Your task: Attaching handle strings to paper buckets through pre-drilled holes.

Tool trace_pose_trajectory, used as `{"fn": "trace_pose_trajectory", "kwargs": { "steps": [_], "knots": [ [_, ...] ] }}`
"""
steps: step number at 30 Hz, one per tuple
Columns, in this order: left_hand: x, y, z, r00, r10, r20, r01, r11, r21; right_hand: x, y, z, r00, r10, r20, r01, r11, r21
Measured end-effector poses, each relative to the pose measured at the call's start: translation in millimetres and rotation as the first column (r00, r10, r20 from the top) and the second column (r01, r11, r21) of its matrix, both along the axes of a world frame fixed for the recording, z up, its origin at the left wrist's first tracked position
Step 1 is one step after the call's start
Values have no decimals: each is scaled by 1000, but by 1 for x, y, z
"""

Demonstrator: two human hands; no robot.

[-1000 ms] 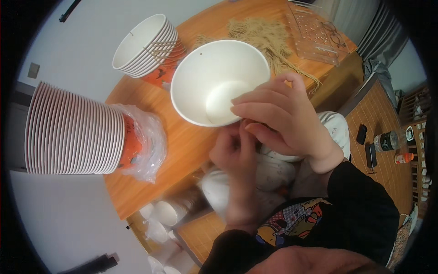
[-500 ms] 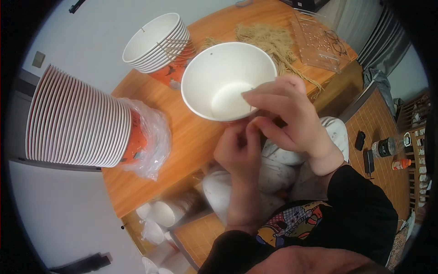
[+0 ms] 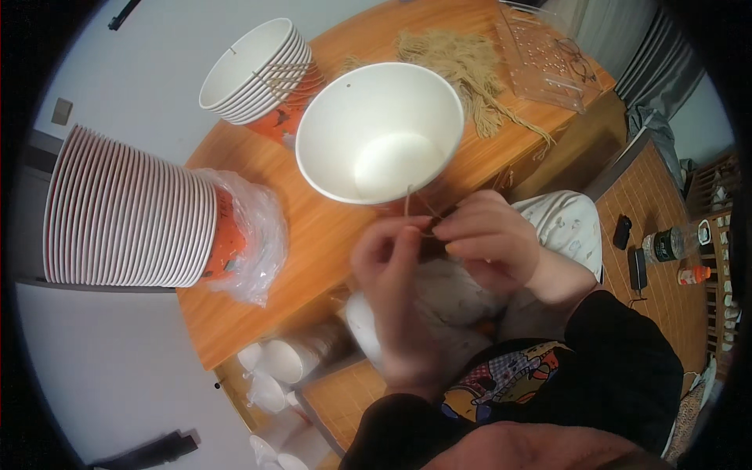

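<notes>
A large white paper bowl [image 3: 381,129] stands open and empty at the near edge of the wooden table [image 3: 313,235]. Just below its rim my left hand [image 3: 392,282] and my right hand [image 3: 489,239] meet, fingers pinched on a thin tan string [image 3: 415,207] that rises to the bowl's rim. The left hand is blurred. A heap of the same tan string [image 3: 466,66] lies beyond the bowl.
A tall sideways stack of white bowls [image 3: 129,207] in clear plastic wrap lies at the left. A shorter bowl stack [image 3: 254,70] sits behind. A clear plastic tray [image 3: 544,59] is at the back right. More cups [image 3: 278,364] lie under the table; bottles [image 3: 666,243] stand on the floor mat.
My right hand has come off the bowl's rim and dropped below it to meet the left hand. The bowl now shows fully, with a string at its near edge.
</notes>
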State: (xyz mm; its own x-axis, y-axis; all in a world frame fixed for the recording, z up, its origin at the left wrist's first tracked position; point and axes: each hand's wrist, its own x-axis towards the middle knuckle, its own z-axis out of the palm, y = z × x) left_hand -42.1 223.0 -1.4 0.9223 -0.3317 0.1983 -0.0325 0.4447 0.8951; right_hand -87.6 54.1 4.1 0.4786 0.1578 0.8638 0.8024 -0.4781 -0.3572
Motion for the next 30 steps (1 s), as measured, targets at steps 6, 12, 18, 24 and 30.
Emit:
{"fn": "trace_pose_trajectory", "kwargs": {
  "steps": [6,12,18,24,30],
  "knots": [
    [14,-1,-11,982,157,107,-163,985,56,10,12,-17,906,-320,-278,328,944,-20],
    [17,2,-12,975,152,161,-175,975,139,10,25,-26,753,91,-651,117,956,269],
    [13,3,-1,987,117,107,-134,976,171,0,14,-18,342,678,-651,-37,701,712],
    [2,-4,5,996,53,71,-65,981,184,-19,-10,3,904,214,-370,-93,943,318],
    [-6,-11,6,999,13,53,-17,996,84,-18,-6,10,986,-106,-128,88,986,-142]
  ]
}}
